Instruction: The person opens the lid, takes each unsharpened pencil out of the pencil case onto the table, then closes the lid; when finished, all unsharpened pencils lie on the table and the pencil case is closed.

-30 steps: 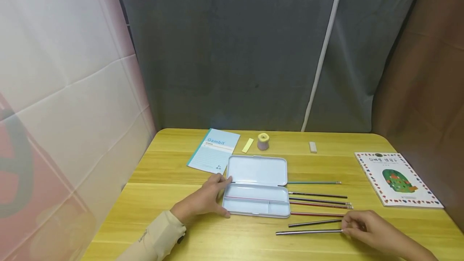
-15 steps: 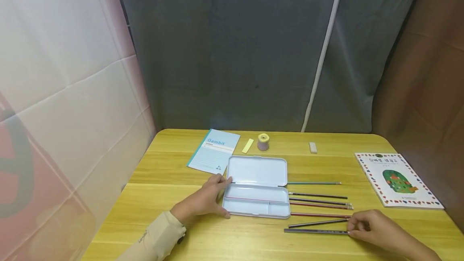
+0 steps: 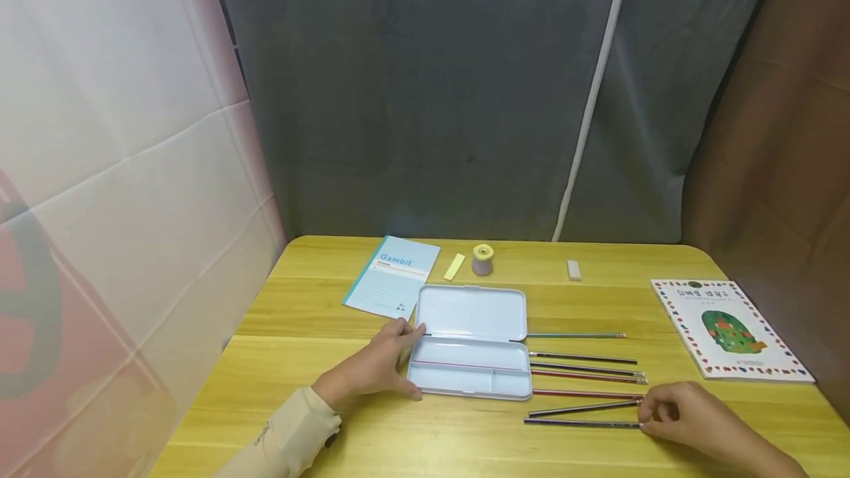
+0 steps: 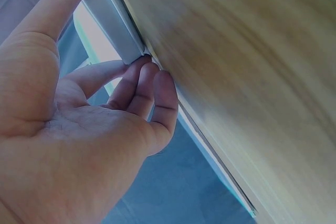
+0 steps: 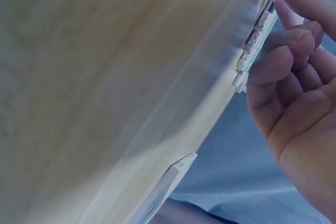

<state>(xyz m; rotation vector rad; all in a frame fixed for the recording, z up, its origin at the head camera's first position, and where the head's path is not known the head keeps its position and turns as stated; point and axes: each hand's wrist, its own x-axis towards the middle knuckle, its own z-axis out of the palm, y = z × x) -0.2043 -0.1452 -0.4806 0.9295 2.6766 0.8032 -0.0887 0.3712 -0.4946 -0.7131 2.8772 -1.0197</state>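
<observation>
In the head view a white pencil case lies unfolded on the table, its lid tilted back and its tray split into compartments. At the tray's left end, my left hand holds it between thumb and fingers; the left wrist view shows the thumb and index finger against the case's edge. My right hand pinches the right end of the nearest dark pencil with thumb and index finger. Just behind it lies another dark pencil, its right end by my fingers.
Several pencils lie in a rough row right of the case. Behind it are a Gambit notebook, a yellow strip and a yellow-topped spool-shaped object. Farther right are a white eraser and a picture book.
My right hand has shifted a little to the right, drawing the nearest dark pencil with it and turning it slightly. The left hand and the pencil case have stayed put.
</observation>
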